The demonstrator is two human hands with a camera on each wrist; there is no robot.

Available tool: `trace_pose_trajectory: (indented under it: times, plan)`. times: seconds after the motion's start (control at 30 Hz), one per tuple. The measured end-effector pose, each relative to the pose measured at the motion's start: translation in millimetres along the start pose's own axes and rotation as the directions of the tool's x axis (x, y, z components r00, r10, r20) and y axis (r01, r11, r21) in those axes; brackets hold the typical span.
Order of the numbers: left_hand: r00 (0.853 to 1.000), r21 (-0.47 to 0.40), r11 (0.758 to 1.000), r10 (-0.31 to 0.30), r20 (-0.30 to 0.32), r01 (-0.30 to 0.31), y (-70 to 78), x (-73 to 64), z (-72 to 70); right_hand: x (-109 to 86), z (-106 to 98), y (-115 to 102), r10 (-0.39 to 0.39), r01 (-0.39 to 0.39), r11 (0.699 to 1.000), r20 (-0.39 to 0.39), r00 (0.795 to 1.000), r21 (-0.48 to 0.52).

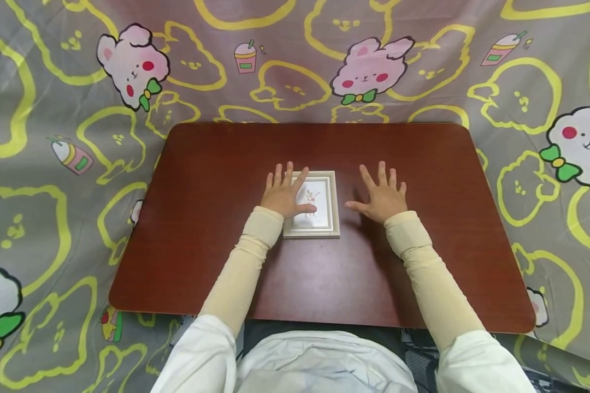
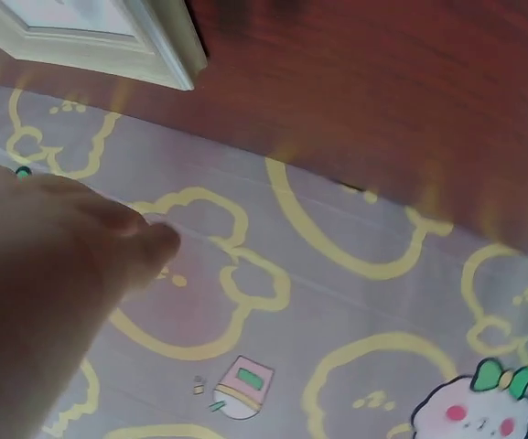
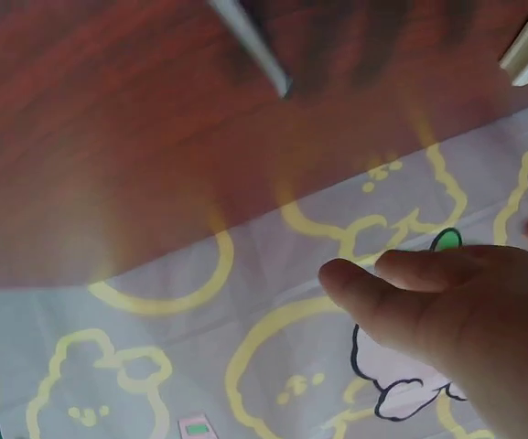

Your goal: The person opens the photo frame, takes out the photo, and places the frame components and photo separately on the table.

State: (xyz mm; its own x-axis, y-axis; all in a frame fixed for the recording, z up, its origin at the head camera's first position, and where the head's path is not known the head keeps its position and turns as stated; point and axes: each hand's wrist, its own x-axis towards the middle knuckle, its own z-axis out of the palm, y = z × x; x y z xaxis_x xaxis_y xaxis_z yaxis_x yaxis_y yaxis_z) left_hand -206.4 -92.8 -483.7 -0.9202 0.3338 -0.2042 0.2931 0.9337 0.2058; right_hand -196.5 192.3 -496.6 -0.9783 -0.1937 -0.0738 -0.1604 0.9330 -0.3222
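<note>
A cream picture frame (image 1: 336, 218) with a small plant print lies on the brown table. Over its left side my left hand (image 1: 281, 196) is held with fingers spread, the thumb overlapping the print in the head view. In the left wrist view a corner of the picture frame (image 2: 167, 55) shows above that hand (image 2: 53, 274). To the right of the frame my right hand (image 1: 384, 199) is spread too, holding nothing, its shadow on the tabletop. A slim grey stick-like thing (image 3: 256, 50) lies on the table in the right wrist view; the head view does not show it.
The table (image 1: 201, 262) has rounded corners and reaches close to my body. Behind and beside it hangs a grey cloth (image 1: 295, 49) printed with yellow outlines and cartoon rabbits. Cream sleeves cover both forearms.
</note>
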Motion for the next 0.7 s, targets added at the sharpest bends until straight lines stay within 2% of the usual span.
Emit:
trace_pose_trajectory:
  times: [0.1,0.2,0.37,0.5,0.7]
  plan:
    - [0.998,-0.007,0.999,-0.041,-0.055,0.041,-4.0,1.4,5.1,-1.5,6,-6,-0.001,0.002,0.999,-0.011,1.000,0.050]
    - [0.989,-0.024,0.994,-0.104,-0.106,0.102,-7.4,0.4,11.8,-2.5,16,-12,-0.011,0.012,0.993,-0.004,1.000,0.121]
    - [0.978,-0.094,0.979,-0.190,-0.080,0.182,-10.4,-11.5,21.4,-1.7,38,-30,-0.030,0.016,0.978,0.061,0.998,0.208]
    - [0.981,-0.115,0.976,-0.192,-0.041,0.186,-11.5,-15.6,33.9,-1.2,51,-43,-0.011,-0.015,0.974,0.112,0.994,0.226]
    - [0.984,-0.165,0.972,-0.175,-0.028,0.168,-16.4,-16.9,42.7,2.8,64,-55,0.056,-0.081,0.950,0.090,0.994,0.301]
